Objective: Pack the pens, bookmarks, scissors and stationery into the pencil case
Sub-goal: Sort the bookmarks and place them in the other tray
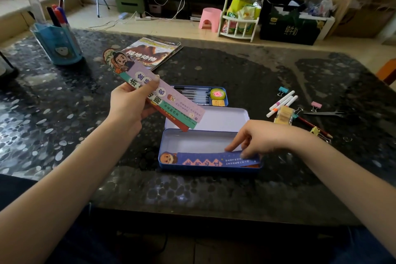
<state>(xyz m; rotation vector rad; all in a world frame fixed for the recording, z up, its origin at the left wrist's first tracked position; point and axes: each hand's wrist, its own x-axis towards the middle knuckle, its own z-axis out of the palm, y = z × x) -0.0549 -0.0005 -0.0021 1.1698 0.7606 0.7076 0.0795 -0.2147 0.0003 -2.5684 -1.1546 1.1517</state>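
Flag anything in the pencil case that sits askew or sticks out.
The blue bookmark leans on the pencil case's near wall, not flat; its character end overhangs the left corner. The right hand touches it.

The left grip (130,103) is raised, thumb on top, fingers curled below in a pinch. The right grip (257,138) is lower, palm down, with fingertips (230,147) pressing downward. Both forearms are bare.
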